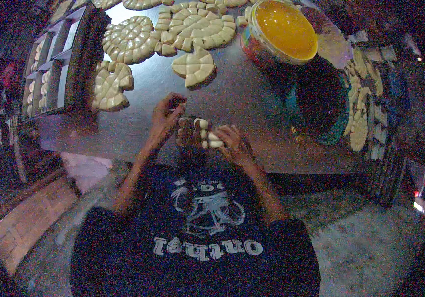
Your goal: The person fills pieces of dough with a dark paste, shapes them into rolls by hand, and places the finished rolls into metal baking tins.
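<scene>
My left hand (167,116) is raised near the table's front half, fingers curled round something small that I cannot make out. Beside it, a small brown block (186,131) has pale rounded pieces (201,126) along its right side. My right hand (233,143) has its fingertips closed on pale dough pieces (214,138) just right of the block. Beyond both hands lies a cream, segmented dough shape (192,67), with another broken cluster (111,86) to the left.
Round segmented slabs (129,38) line the table's (153,79) back. A compartmented tray (54,69) stands left. A tub of yellow liquid (283,28) and a dark teal container (341,109) stand right, with stacked dough pieces (358,119) beyond.
</scene>
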The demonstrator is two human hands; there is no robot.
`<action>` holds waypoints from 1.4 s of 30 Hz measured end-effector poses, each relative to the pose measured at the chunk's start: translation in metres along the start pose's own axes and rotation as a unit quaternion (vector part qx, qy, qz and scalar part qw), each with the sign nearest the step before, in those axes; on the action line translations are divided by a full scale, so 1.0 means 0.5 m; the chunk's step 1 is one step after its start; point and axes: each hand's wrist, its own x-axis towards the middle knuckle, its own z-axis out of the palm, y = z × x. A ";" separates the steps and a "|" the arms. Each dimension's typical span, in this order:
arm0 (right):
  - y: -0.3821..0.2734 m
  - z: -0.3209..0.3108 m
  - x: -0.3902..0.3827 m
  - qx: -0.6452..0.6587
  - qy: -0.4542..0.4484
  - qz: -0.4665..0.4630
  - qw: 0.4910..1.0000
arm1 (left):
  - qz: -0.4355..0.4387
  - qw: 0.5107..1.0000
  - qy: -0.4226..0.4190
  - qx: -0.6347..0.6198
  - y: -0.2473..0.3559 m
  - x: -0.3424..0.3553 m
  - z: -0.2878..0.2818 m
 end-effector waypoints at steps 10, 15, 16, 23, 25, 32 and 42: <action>-0.012 -0.042 -0.001 -0.015 0.009 0.029 0.999 | 0.270 0.898 0.258 0.234 -0.056 0.294 0.008; 0.011 -0.071 -0.007 -0.003 0.090 0.106 0.990 | 0.132 0.837 0.152 0.509 -0.001 0.401 0.073; 0.013 -0.073 -0.006 0.007 0.094 0.111 0.989 | 0.098 0.844 0.138 0.508 -0.003 0.411 0.076; 0.013 -0.110 0.003 0.083 0.128 0.185 0.971 | 0.055 0.994 0.075 -0.059 0.018 0.425 0.035; 0.003 -0.141 0.026 0.168 0.204 0.175 0.948 | 0.081 0.986 0.036 -0.142 0.163 0.356 0.036; -0.005 -0.311 0.149 0.414 0.344 0.098 0.837 | -0.026 0.958 -0.027 -0.283 0.308 0.178 0.141; 0.036 -0.302 0.053 0.347 0.269 0.106 0.892 | -0.089 0.985 -0.097 -0.108 0.301 0.065 0.262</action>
